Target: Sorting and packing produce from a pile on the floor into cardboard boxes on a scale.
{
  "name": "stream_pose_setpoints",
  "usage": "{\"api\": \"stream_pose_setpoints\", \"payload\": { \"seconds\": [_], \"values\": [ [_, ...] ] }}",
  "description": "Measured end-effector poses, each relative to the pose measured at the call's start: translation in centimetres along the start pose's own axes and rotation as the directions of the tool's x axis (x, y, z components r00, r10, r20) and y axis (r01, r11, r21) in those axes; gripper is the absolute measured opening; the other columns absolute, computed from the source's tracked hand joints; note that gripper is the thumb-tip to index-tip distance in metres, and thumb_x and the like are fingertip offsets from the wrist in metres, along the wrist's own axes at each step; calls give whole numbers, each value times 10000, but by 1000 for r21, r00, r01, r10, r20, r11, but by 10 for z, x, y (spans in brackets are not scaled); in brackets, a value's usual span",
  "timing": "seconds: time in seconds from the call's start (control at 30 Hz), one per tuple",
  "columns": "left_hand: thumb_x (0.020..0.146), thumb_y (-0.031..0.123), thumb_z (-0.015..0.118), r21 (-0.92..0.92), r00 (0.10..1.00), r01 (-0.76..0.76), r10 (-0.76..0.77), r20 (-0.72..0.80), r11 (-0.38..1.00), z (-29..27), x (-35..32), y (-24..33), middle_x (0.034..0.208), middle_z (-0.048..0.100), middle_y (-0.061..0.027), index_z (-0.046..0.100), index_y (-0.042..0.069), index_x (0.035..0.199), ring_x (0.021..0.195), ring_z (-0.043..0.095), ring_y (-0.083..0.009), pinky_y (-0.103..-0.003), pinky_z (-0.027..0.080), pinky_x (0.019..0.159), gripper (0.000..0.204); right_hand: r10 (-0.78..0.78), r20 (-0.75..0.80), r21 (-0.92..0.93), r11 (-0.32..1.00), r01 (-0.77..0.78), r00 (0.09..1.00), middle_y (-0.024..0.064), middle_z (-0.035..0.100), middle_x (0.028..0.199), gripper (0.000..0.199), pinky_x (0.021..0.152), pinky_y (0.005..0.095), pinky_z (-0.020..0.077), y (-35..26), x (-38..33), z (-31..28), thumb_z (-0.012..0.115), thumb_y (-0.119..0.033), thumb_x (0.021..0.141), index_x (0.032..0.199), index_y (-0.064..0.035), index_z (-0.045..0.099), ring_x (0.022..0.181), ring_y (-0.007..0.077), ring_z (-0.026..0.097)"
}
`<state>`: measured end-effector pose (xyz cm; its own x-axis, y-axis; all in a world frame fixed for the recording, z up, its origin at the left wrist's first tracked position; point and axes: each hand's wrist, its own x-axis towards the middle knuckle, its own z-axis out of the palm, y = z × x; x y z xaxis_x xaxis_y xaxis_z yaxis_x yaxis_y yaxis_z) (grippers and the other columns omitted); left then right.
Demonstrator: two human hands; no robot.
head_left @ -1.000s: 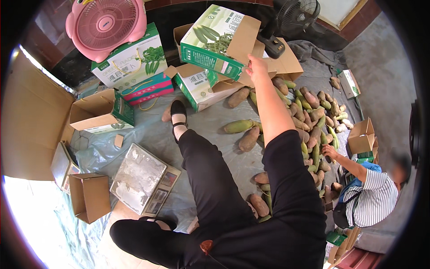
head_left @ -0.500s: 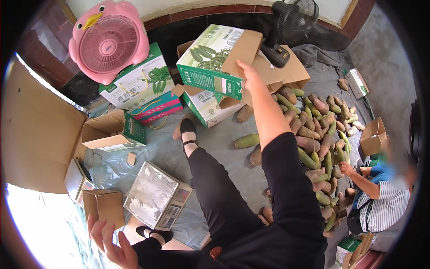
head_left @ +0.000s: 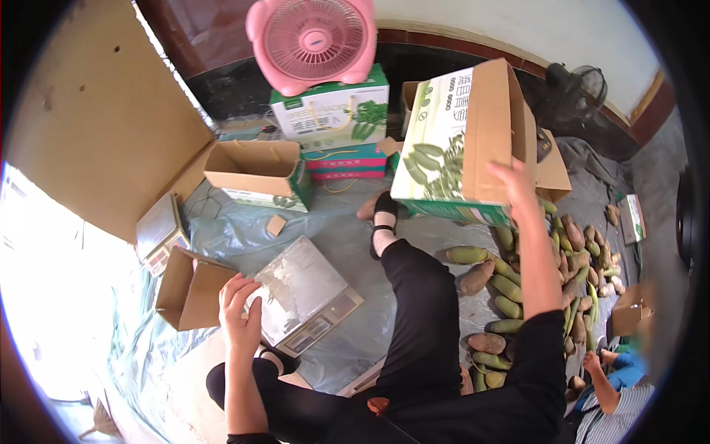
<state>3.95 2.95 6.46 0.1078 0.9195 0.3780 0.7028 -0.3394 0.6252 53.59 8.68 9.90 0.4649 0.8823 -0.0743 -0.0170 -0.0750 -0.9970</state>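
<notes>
My right hand (head_left: 515, 194) grips a white and green carton (head_left: 436, 140) with radishes pictured on it, at the edge by its brown flap (head_left: 484, 133). The carton is tilted, with its open end turned to the right. My left hand (head_left: 240, 314) holds nothing; its fingers are apart and slightly bent beside the metal plate of a scale (head_left: 307, 277). Right of my leg lies a large heap of long green and reddish-brown roots, green radishes (head_left: 506, 287) among them.
An open carton (head_left: 251, 166) and a small brown box (head_left: 194, 288) stand left. Behind are a pink fan (head_left: 314, 44) on stacked cartons (head_left: 333, 111) and a black fan (head_left: 573, 92). A second scale (head_left: 159, 229) sits far left. Another person (head_left: 614, 403) is beside the heap, lower right.
My view has turned left. The carton in my right hand has come nearer and tilted differently. My left hand has risen from the lower left to the scale's side.
</notes>
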Motion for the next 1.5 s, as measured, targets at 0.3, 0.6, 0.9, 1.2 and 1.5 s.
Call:
{"api": "stream_pose_setpoints", "payload": {
  "seconds": [0.3, 0.6, 0.9, 1.2, 1.5],
  "values": [
    [708, 17, 665, 240, 948, -155, 213, -237, 958, -25, -15, -12, 1118, 561, -122, 617, 36, 1078, 1140, 493, -341, -463, 390, 967, 374, -249, 649, -367, 725, 583, 719, 99, 596, 911, 213, 769, 315, 463, -43, -88, 83, 608, -61, 799, 997, 13, 634, 859, 199, 592],
    [701, 254, 729, 485, 908, -328, 413, -76, 811, -35, -41, 2, 1100, 576, -65, 646, 120, 1044, 1073, 520, -266, -465, 354, 987, 377, -156, 957, -178, 349, 920, 245, 40, 603, 879, 205, 756, 376, 476, 47, -108, 215, 619, -196, 805, 978, -99, 670, 895, 245, 568],
    [710, 248, 735, 382, 975, -51, -37, 219, 923, -26, -49, -23, 1108, 576, -79, 601, 103, 1154, 1081, 520, -278, -472, 338, 1001, 486, 12, 996, -94, 225, 970, 93, 50, 613, 892, 143, 755, 398, 503, 142, -117, 253, 629, -229, 795, 885, -120, 648, 909, 253, 590],
    [668, 126, 740, 510, 758, 177, -447, 475, 842, -10, -55, -57, 1093, 599, -144, 538, 134, 1243, 1027, 570, -341, -421, 472, 845, 610, -302, 904, -127, 484, 866, 302, 67, 611, 946, 260, 847, 387, 456, 95, -90, 227, 658, -268, 772, 989, -125, 661, 968, 265, 548],
    [754, 144, 646, 556, 754, 39, -390, 529, 830, 8, -64, -93, 966, 642, -174, 649, 52, 1047, 927, 605, -364, -440, 479, 799, 307, -111, 479, -657, 612, 440, 871, 43, 661, 918, 261, 731, 299, 480, 97, -52, 43, 621, -166, 857, 1105, -88, 633, 801, 156, 606]
  ]
}}
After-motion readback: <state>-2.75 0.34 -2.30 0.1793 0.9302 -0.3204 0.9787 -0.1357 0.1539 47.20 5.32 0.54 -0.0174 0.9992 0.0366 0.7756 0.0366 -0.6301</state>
